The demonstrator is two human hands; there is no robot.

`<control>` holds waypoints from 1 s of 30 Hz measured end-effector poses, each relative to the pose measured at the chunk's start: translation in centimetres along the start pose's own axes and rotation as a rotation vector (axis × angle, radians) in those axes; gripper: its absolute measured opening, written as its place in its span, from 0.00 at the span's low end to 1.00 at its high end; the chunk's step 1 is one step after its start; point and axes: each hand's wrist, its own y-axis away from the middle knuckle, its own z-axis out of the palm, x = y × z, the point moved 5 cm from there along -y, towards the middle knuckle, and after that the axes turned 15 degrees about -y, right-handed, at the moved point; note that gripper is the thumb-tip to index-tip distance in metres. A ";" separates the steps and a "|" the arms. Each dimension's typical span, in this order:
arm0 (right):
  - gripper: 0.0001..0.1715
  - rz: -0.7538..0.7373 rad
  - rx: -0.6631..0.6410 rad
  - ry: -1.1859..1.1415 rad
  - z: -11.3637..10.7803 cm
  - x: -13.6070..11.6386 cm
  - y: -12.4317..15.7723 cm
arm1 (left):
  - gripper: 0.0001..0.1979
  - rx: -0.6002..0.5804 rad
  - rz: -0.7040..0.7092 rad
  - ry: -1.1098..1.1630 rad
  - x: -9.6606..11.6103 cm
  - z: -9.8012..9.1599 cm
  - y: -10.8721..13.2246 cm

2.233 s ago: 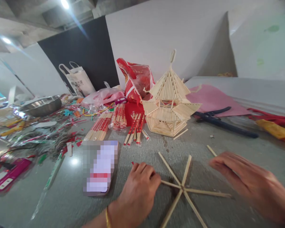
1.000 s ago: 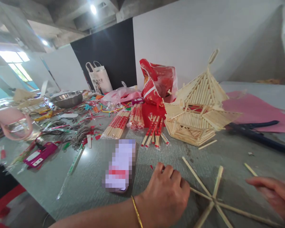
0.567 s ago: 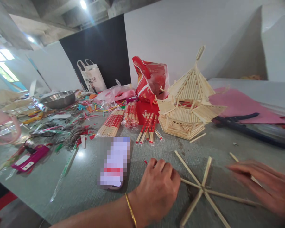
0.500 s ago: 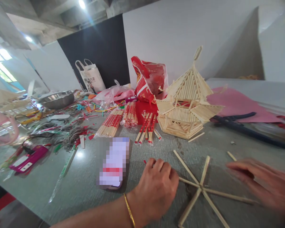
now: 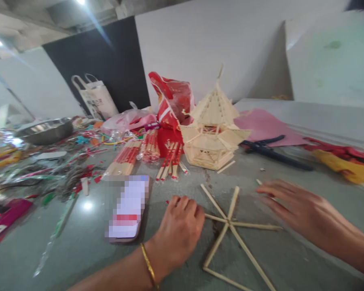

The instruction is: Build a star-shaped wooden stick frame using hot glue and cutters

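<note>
A star-shaped frame of thin wooden sticks (image 5: 228, 221) lies flat on the grey table, its spokes meeting in the middle. One further stick joins two spoke ends at its near side. My left hand (image 5: 182, 226) is closed at the frame's left spoke, whose end disappears under the curled fingers. To the right, above the table, my right hand (image 5: 297, 214) pinches a thin wooden stick (image 5: 259, 182); only its tip shows past the fingers. Behind the frame stands a pagoda-like model (image 5: 212, 137) built from similar sticks.
A phone (image 5: 129, 208) lies left of my left hand. Chopstick packs (image 5: 124, 157), a red bag (image 5: 172, 101) and dark-handled pliers (image 5: 269, 151) are farther back. At left are a metal bowl (image 5: 45, 130), a magenta device (image 5: 9, 218) and tangled cord. Yellow and red cloth (image 5: 348, 165) lies at right.
The view has swung to the right, so the table's things appear farther left. My left hand stays at the frame's spoke, and my right hand still has the stick.
</note>
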 end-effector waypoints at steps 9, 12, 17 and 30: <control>0.10 -0.003 -0.573 -0.267 0.1 -3.8 0.6 | 0.15 0.035 -0.036 -0.010 0.0 0.7 0.1; 0.09 -0.026 -0.566 -0.246 0.3 -4.7 0.8 | 0.15 0.049 -0.019 -0.033 0.2 0.4 0.2; 0.12 -0.039 -0.574 -0.205 1.0 -5.5 1.0 | 0.16 0.048 0.011 -0.032 0.4 0.1 0.4; 0.11 -0.048 -0.579 -0.096 -0.5 -5.7 0.6 | 0.15 0.071 0.031 0.047 0.7 0.0 0.1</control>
